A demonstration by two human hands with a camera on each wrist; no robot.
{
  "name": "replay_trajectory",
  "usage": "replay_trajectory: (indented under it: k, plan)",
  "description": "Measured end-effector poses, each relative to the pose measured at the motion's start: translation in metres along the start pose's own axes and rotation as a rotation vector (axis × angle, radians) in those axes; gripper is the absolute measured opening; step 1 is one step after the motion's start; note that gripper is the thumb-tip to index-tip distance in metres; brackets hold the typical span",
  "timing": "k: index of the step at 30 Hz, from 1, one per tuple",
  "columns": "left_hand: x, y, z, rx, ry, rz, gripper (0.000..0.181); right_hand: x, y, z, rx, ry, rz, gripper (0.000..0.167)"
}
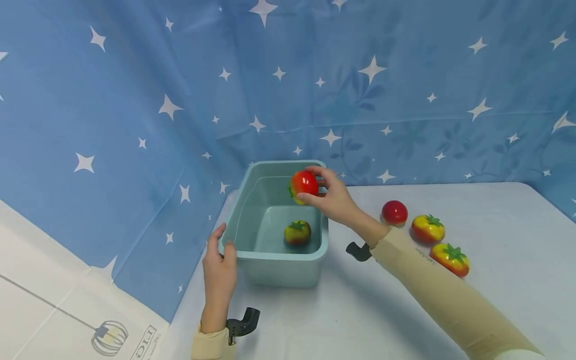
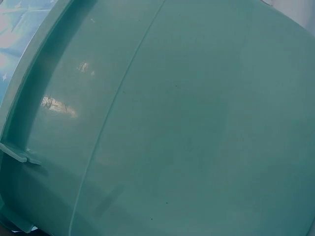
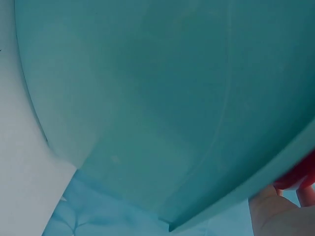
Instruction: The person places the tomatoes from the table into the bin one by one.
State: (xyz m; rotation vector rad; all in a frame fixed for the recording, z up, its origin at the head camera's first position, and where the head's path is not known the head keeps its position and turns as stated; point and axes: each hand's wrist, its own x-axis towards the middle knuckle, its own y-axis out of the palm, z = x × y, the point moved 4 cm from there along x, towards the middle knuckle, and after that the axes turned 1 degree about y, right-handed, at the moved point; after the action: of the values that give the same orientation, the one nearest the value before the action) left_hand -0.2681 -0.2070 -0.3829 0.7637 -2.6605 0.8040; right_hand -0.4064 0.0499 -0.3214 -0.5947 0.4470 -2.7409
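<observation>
My right hand (image 1: 334, 199) holds a shiny red-and-yellow toy tomato (image 1: 304, 184) between thumb and fingers, above the right side of a teal plastic bin (image 1: 281, 256). Inside that bin a second toy tomato (image 1: 297, 233), yellowish with a green calyx, lies on the floor near the front right. My left hand (image 1: 220, 270) grips the bin's near left corner at the rim. In the right wrist view the bin's outer wall (image 3: 147, 98) fills most of the picture, with part of the red tomato (image 3: 298, 174) at the right edge. Only the bin's outside wall (image 2: 187, 118) fills the left wrist view.
To the right on the white table (image 1: 504, 220) lie a red tomato (image 1: 394, 213) and two yellow-red ones, one farther back (image 1: 427, 229) and one nearer (image 1: 450, 260). A blue star-patterned cloth (image 1: 288, 100) hangs behind and left of the table.
</observation>
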Motion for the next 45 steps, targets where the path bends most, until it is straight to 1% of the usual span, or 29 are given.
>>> replay_trajectory:
  k: [8, 11, 13, 16, 22, 29, 31, 33, 35, 37, 45]
  plan:
    - [0.001, 0.001, -0.003, 0.002, 0.011, 0.0, 0.048, 0.01, 0.012, 0.002, -0.039, 0.012, 0.026, 0.067]
    - [0.0, 0.0, -0.004, 0.004, 0.003, 0.0, 0.048, 0.013, 0.02, 0.006, -0.072, 0.017, 0.052, 0.067]
    - [0.0, 0.0, -0.004, 0.005, -0.005, 0.0, 0.049, 0.014, 0.026, 0.01, -0.103, 0.003, 0.079, 0.067]
    - [0.001, -0.001, -0.005, 0.01, -0.016, 0.002, 0.049, 0.013, 0.035, 0.018, -0.132, -0.025, 0.132, 0.068]
    - [0.001, 0.0, -0.006, 0.005, -0.035, 0.012, 0.049, 0.006, 0.053, 0.029, -0.136, -0.058, 0.289, 0.068]
    - [0.001, 0.001, -0.005, 0.01, -0.032, 0.008, 0.048, 0.0, 0.06, 0.026, -0.208, -0.078, 0.444, 0.066]
    - [0.0, 0.001, -0.005, 0.01, -0.028, 0.004, 0.048, -0.002, 0.061, 0.024, -0.214, -0.09, 0.487, 0.065]
    - [0.0, 0.002, -0.005, 0.008, -0.026, 0.004, 0.048, -0.004, 0.061, 0.024, -0.214, -0.101, 0.512, 0.063]
    - [0.0, 0.002, -0.005, 0.005, -0.024, 0.001, 0.048, -0.005, 0.061, 0.024, -0.201, -0.11, 0.513, 0.061]
    - [0.0, 0.003, -0.004, 0.005, -0.025, 0.002, 0.048, -0.005, 0.059, 0.024, -0.181, -0.116, 0.493, 0.058]
    - [0.0, 0.001, -0.001, 0.033, -0.049, 0.01, 0.048, -0.005, 0.043, 0.021, -0.072, -0.142, 0.355, 0.044]
